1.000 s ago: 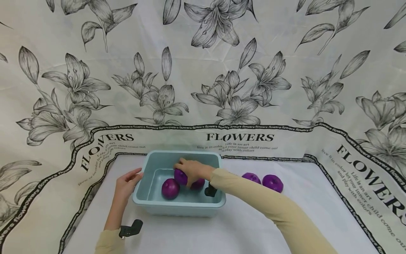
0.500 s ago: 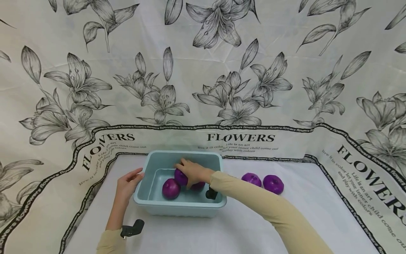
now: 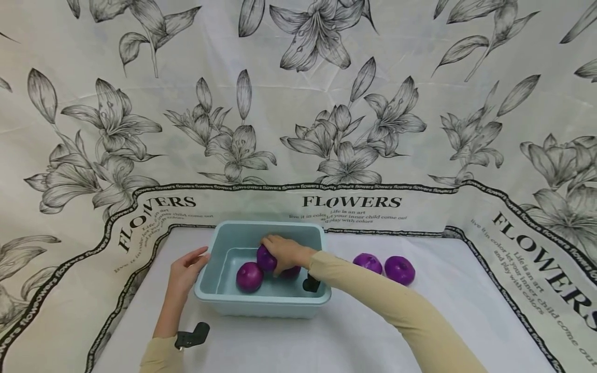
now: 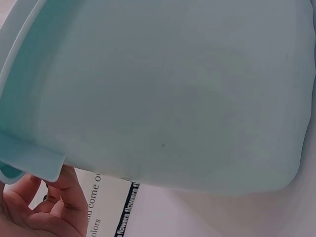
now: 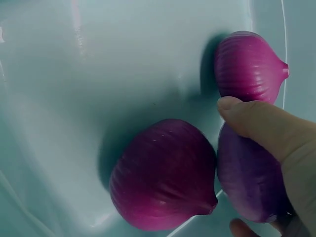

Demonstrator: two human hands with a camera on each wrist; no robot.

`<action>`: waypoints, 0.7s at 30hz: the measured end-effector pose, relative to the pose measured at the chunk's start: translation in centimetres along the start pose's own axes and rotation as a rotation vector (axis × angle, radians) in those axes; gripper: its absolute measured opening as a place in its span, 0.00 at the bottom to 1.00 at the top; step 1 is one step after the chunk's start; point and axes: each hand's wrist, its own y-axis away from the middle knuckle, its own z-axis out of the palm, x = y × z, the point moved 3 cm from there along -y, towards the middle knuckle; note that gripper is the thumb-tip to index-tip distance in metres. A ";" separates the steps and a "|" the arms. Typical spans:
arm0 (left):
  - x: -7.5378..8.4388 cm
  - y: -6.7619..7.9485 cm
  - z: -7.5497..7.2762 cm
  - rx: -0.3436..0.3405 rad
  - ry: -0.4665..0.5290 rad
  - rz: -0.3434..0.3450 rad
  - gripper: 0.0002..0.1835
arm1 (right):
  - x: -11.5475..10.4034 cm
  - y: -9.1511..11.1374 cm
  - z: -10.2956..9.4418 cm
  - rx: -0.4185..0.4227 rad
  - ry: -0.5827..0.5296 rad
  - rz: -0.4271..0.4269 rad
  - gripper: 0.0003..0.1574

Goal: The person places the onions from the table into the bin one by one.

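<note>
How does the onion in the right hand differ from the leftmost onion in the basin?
The held onion looks bluish violet; the leftmost onion is a redder magenta.
The right hand grips the held onion, while no hand is on the leftmost onion.
In the head view, the hand partly hides the held onion; the leftmost onion shows openly.
Both are rounded and inside the basin.

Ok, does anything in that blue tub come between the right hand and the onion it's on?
Nothing visible does: the right hand directly grips the onion. A second onion and a third onion lie close by in the tub, but neither comes between them.
</note>
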 end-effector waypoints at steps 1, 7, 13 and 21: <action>0.1 0.1 0.0 0.000 -0.007 0.005 0.28 | -0.1 0.1 0.0 0.004 0.024 -0.002 0.55; 0.3 0.5 -0.2 -0.007 -0.026 0.006 0.30 | -0.4 0.3 -0.3 0.016 0.112 -0.011 0.57; 0.0 -0.2 -0.4 -0.016 -0.025 0.014 0.30 | -0.3 0.4 -1.1 -0.011 0.134 -0.005 0.60; 0.1 -0.3 -0.4 -0.028 -0.016 0.018 0.30 | 0.6 1.0 -2.6 0.016 0.127 -0.003 0.60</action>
